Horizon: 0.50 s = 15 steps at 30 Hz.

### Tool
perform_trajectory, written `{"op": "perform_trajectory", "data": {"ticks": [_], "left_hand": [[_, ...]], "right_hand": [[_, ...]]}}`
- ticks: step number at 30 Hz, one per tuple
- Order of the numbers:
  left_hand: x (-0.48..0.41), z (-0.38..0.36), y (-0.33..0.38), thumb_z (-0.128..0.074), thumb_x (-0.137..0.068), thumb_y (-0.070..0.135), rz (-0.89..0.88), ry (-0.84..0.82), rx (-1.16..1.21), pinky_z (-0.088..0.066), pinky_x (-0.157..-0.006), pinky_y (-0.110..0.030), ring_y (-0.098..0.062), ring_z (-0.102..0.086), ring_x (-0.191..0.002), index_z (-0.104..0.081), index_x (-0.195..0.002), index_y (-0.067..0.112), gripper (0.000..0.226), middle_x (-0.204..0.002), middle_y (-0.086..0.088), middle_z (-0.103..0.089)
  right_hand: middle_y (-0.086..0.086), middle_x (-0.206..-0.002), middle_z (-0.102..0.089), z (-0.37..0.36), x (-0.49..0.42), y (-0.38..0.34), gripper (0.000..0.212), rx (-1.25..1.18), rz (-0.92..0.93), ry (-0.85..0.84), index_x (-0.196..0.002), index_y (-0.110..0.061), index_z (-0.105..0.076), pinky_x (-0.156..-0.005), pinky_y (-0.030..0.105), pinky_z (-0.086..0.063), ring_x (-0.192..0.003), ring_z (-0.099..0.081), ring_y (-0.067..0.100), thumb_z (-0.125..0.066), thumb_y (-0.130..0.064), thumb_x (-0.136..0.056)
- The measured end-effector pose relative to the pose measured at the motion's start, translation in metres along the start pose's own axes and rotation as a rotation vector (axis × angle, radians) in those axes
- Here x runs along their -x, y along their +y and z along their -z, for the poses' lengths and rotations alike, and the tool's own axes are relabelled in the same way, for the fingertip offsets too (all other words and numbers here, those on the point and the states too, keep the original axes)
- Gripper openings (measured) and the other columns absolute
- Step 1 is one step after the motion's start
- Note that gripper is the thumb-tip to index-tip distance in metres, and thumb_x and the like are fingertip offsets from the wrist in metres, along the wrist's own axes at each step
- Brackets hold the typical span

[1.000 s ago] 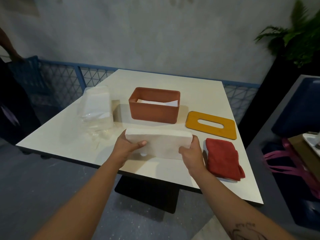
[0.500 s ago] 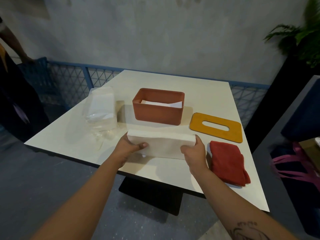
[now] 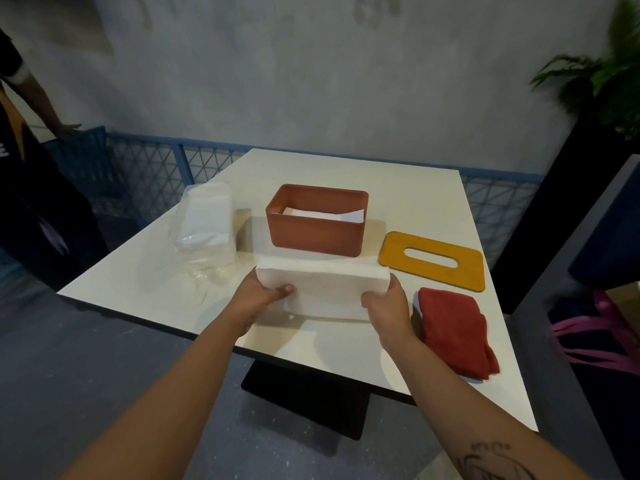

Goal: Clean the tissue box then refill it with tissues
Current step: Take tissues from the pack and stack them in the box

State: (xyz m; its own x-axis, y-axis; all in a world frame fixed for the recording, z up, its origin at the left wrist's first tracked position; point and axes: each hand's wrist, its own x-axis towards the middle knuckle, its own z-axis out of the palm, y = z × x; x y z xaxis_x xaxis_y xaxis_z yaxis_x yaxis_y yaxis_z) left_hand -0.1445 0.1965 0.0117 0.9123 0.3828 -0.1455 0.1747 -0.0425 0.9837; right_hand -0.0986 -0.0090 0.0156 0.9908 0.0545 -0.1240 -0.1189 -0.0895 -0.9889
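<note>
A thick white stack of tissues (image 3: 325,292) is held by its two ends just above the table, in front of the box. My left hand (image 3: 258,296) grips the left end and my right hand (image 3: 389,308) grips the right end. Behind the stack stands the open terracotta tissue box (image 3: 317,232) with some white tissues lying inside. Its orange lid (image 3: 431,260) with an oval slot lies flat to the right of the box. A folded red cloth (image 3: 455,329) rests on the table beside my right hand.
A clear plastic pack of tissues (image 3: 204,221) lies at the table's left side. The white table (image 3: 346,168) ends close in front of my hands. A person's arm (image 3: 38,102) rests on a blue railing at far left. A plant (image 3: 602,74) stands at right.
The tissue stack has stayed in both hands in front of the box. The view has shifted slightly, with the table seen a bit further right and lower.
</note>
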Motion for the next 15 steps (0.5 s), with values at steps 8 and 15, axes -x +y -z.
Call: {"op": "perform_trajectory", "data": {"ticks": [8, 15], "left_hand": [[-0.021, 0.004, 0.041, -0.055, -0.081, 0.000, -0.082, 0.041, -0.006, -0.048, -0.080, -0.030, -0.023, -0.055, -0.101, -0.042, -0.124, 0.019, 0.048, -0.106, -0.002, -0.057], [-0.069, 0.007, 0.090, -0.051, -0.084, -0.001, -0.162, 0.106, -0.145, -0.040, -0.062, -0.021, -0.016, -0.047, -0.092, -0.034, -0.126, 0.013, 0.048, -0.107, 0.000, -0.047]], "right_hand": [[0.000, -0.083, -0.054, -0.010, -0.022, -0.036, 0.028, -0.085, 0.010, 0.068, -0.095, -0.012, -0.046, -0.058, 0.026, -0.041, -0.073, -0.051, 0.015, -0.052, 0.008, -0.076], [0.001, -0.087, -0.054, -0.031, -0.061, -0.081, 0.032, -0.115, 0.070, 0.177, -0.103, -0.011, -0.046, -0.055, 0.023, -0.040, -0.071, -0.052, 0.010, -0.054, 0.006, -0.076]]}}
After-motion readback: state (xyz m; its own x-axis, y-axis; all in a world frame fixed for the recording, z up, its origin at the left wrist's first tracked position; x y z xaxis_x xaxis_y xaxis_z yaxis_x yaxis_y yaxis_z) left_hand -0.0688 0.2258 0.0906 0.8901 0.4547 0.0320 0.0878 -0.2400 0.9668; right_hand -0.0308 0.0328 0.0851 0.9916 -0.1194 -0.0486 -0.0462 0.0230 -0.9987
